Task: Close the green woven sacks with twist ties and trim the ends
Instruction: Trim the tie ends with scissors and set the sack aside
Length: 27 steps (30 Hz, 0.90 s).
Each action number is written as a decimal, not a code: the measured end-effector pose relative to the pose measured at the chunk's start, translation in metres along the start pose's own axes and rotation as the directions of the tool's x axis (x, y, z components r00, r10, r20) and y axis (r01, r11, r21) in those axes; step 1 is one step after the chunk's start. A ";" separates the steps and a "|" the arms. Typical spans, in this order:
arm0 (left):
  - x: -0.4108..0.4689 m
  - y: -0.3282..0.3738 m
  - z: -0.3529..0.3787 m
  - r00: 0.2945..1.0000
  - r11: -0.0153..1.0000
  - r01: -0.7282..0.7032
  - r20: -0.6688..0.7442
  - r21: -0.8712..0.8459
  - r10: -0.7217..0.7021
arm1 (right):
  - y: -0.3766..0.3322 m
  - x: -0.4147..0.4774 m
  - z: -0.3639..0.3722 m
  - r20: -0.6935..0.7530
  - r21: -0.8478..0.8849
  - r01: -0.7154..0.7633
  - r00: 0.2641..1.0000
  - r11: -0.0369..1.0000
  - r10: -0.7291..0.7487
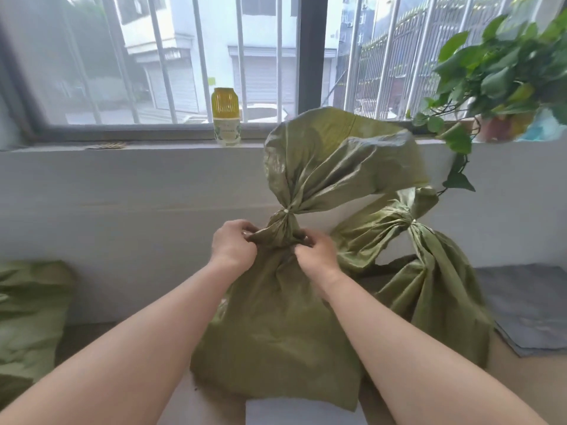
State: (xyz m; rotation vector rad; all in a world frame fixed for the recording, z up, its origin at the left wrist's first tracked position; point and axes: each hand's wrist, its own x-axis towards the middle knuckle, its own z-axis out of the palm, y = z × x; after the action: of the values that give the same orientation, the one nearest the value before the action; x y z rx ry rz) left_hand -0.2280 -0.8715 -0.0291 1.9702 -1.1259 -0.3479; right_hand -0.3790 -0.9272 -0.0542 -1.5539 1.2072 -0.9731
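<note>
The left hand (234, 243) and right hand (313, 251) each keep a grip clamped on the neck of the front sack (276, 317), just under its pale tie (287, 211). Right of it, another sack (429, 286) is tied. Trimming probably remains.

Sacks first: three green woven ones on show. The middle sack (276, 317) stands below and just right of the yellow bottle (226, 116). The second sack (429, 289) leans further right of the bottle, and the third sack (27, 308) lies low and far to its left.

Ties next, two pale ones. The first tie (286, 211) is on the middle sack's neck, the second tie (413, 222) on the second sack's neck.

Two hands, left hand (234, 245) and right hand (316, 253), both pinching the middle sack's fabric below the bottle.

One bottle, just the one. One potted plant (497, 75), up to the bottle's right. One grey cloth (527, 305), low and far right of it.
</note>
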 end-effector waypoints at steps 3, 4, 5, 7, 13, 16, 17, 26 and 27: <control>0.012 -0.016 0.020 0.998 0.995 -0.047 -0.043 0.083 0.051 | 0.040 0.022 0.010 -0.020 0.124 0.002 1.000 0.992 0.001; 0.015 -0.018 0.025 0.995 0.989 -0.074 -0.059 0.129 0.082 | 0.042 0.018 0.010 -0.011 0.146 -0.004 1.000 0.989 0.006; 0.016 -0.019 0.027 0.993 0.985 -0.089 -0.063 0.149 0.099 | 0.041 0.013 0.010 -0.007 0.165 -0.012 1.000 0.986 0.013; 0.013 -0.019 0.028 0.997 0.994 -0.068 -0.037 0.083 0.071 | 0.040 0.005 0.012 -0.007 0.187 -0.005 1.000 0.982 0.007; -0.012 -0.020 0.013 0.999 0.999 -0.042 0.016 0.003 0.042 | 0.030 -0.020 0.017 -0.047 0.138 0.028 0.999 0.990 -0.022; -0.026 -0.017 0.001 0.999 0.998 -0.043 0.005 0.054 0.043 | 0.017 -0.040 0.010 -0.047 0.134 0.019 0.999 0.991 -0.013; -0.030 -0.015 -0.004 0.999 0.998 -0.041 0.006 0.054 0.040 | 0.012 -0.046 0.008 -0.050 0.127 0.015 0.999 0.992 -0.009; -0.079 0.018 -0.058 0.999 0.974 -0.039 0.023 -0.223 0.045 | -0.045 -0.097 -0.002 -0.018 0.305 0.048 0.999 0.951 -0.045; -0.087 0.023 -0.064 0.998 0.963 -0.042 0.031 -0.265 0.052 | -0.053 -0.104 -0.004 -0.011 0.315 0.056 0.998 0.947 -0.055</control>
State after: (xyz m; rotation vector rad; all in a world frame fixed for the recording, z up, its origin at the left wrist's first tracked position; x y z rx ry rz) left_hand -0.2528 -0.7737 0.0155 1.7064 -1.0875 -0.4858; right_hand -0.3913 -0.8207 -0.0076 -1.3377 0.9581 -1.1442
